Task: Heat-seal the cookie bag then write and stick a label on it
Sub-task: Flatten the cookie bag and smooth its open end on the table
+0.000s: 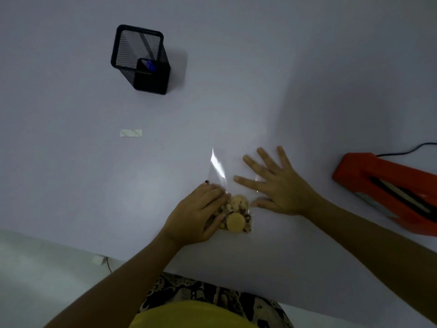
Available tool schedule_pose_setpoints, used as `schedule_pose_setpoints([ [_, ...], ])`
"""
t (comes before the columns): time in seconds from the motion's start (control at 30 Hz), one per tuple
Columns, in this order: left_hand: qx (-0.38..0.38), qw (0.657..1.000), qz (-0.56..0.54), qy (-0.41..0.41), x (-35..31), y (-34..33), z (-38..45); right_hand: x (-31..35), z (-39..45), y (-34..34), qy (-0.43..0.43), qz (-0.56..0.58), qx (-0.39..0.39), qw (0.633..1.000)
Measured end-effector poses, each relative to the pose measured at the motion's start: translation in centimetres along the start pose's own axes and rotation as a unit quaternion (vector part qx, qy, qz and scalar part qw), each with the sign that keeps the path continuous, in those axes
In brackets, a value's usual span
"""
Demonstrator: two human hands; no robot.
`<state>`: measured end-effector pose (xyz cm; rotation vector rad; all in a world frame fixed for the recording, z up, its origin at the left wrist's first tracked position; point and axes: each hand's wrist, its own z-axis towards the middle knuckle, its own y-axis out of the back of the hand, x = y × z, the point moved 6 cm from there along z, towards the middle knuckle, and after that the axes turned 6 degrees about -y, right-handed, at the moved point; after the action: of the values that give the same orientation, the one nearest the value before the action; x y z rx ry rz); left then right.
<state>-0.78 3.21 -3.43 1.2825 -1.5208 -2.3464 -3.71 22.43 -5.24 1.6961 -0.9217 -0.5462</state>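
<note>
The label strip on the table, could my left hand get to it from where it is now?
Probably yes. The label strip lies alone on the white table, with nothing between it and the left hand, though that hand now rests on the cookie bag.

The heat sealer runs off the right edge, its far end unseen.
</note>
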Motion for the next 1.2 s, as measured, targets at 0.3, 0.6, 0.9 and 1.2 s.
schedule_pose_setpoints([
  [0.3,-0.018,1.000,0.013,0.005,0.3,-0.2,-0.3,-3.9,2.5,1.9,-0.075,-0.006,-0.018,0.997],
  [0.6,-0.025,1.000,0.018,-0.002,0.5,-0.5,-0.5,1.7,6.7,1.4,0.140,-0.026,0.008,0.990],
  [0.9,-0.015,1.000,0.018,0.000,0.6,-0.4,-0.4,-1.3,7.8,2.8,0.066,-0.003,0.001,0.998],
  [1.2,-0.022,0.999,0.023,0.004,0.5,-0.3,-0.4,-1.2,9.3,3.1,0.200,0.002,0.021,0.980],
])
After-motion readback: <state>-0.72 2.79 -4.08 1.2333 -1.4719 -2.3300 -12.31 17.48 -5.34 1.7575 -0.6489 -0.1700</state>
